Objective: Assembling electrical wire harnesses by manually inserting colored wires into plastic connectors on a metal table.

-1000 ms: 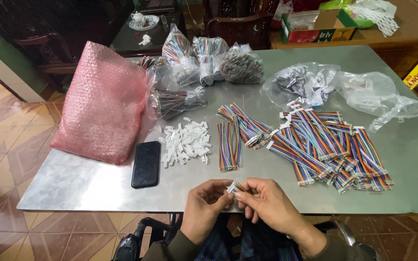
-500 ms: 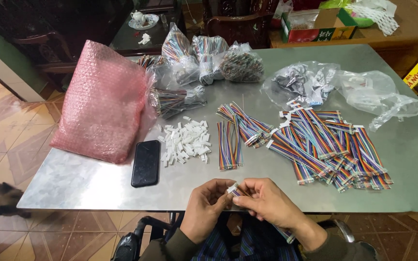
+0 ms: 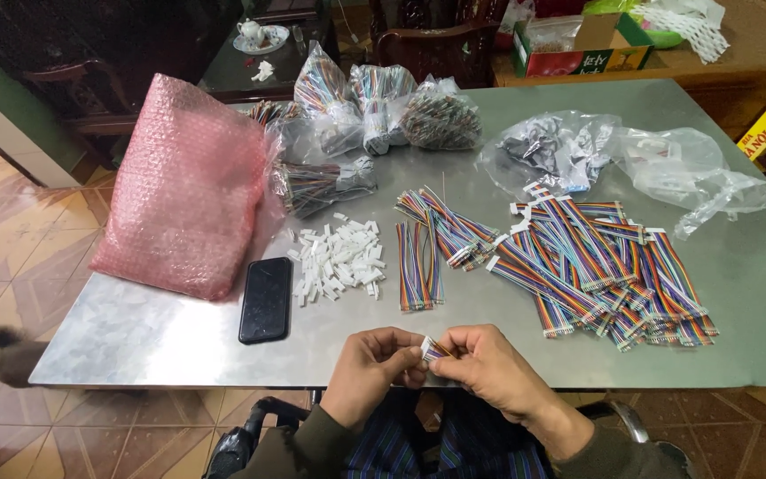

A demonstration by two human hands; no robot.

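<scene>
Left hand (image 3: pixel 374 365) at near table edge, fingers curled, thumb and forefinger pinching small white connector (image 3: pixel 425 345). Right hand (image 3: pixel 487 364) touching it, fingers pinched on multicoloured ribbon cable end (image 3: pixel 437 352) at connector. Both over steel table (image 3: pixel 179 333) rim. Black phone (image 3: pixel 266 299), loose white connector pile (image 3: pixel 340 259) just beyond left hand; finished cable heap (image 3: pixel 596 266) beyond right.

Two bare hands meet at the near edge of the table (image 3: pixel 179 346). The left hand (image 3: pixel 372 364) and right hand (image 3: pixel 482 364) touch fingertips, fingers curled in a pinch.
</scene>
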